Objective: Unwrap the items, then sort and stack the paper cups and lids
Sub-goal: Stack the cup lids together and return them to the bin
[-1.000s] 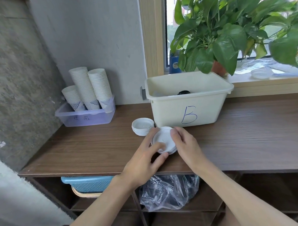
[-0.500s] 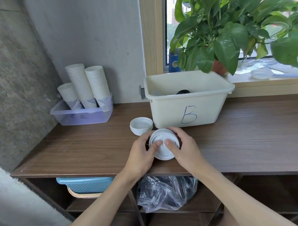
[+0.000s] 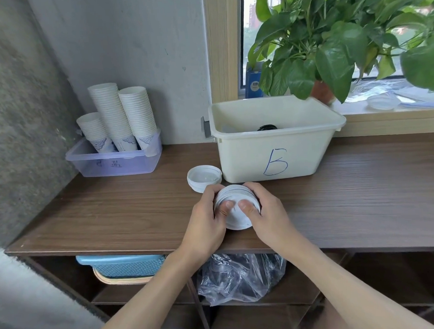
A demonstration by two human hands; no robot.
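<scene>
Currently, at centre frame, your left hand [image 3: 205,220] and right hand [image 3: 268,211] both grip one stack of white lids [image 3: 237,219]. Fingers curl round its sides and both thumbs press on its near face. The stack is tilted toward you, just above the front part of the wooden surface [image 3: 114,212].

A second, shorter pile of white lids [image 3: 203,177] rests on the surface just behind your left hand, beside the cream bin marked "B" [image 3: 272,152]. A dark round item lies inside that bin; it may be a black lid, but the rim hides most of it.

Toward the upper left, three stacks of paper cups [image 3: 120,113] stand rim-down in a clear purple tray [image 3: 117,165] against the wall. A potted plant [image 3: 330,44] fills the upper right, on the window sill.

Below the surface, a crumpled clear plastic bag [image 3: 239,279] lies on the shelf at lower centre, with a blue basket [image 3: 123,264] to its left.
</scene>
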